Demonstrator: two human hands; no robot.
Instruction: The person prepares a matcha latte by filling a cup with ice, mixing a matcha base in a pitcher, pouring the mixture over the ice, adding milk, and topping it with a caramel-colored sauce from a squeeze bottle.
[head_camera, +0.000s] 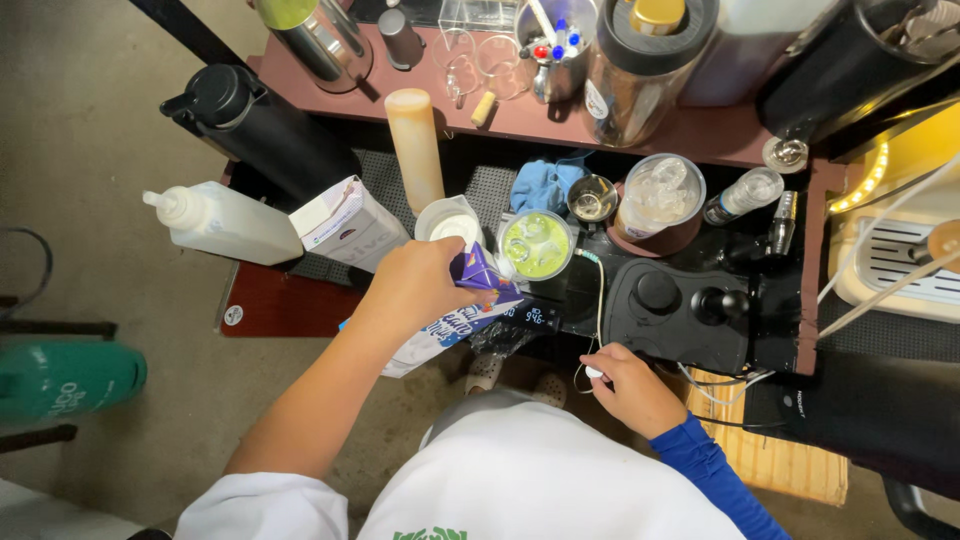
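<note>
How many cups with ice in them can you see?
2. One cup of green drink with ice sits on the scale under the tilted milk carton in the left hand. One clear cup of ice stands just right of it. Others may be hidden.

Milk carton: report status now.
Left hand tilts purple milk carton over green drink cup. Right hand at counter edge, holding nothing visible. Pour path clear.

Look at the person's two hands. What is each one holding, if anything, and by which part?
The left hand grips a tilted milk carton around its upper body. The right hand pinches a small white object; its kind is unclear.
</note>
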